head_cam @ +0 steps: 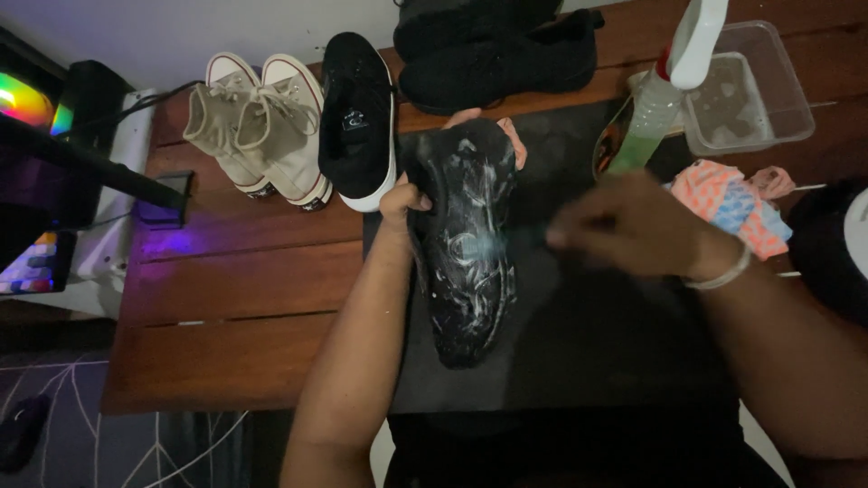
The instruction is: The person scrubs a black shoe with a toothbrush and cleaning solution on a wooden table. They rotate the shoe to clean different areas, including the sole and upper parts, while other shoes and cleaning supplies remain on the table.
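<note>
The left hand grips the soapy black shoe while the blurred right hand holds a brush against it.

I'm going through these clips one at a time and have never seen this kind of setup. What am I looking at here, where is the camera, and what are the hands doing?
There is one picture, from a camera worn on a person's head, looking down at their own bare hands over a wooden table. The left hand grips a black shoe streaked with white foam, lying on a dark mat. The right hand is blurred beside it; what it holds cannot be told. Nearby stand cream high-top sneakers, more black shoes, a spray bottle, a clear plastic tub and a colourful cloth.
</note>
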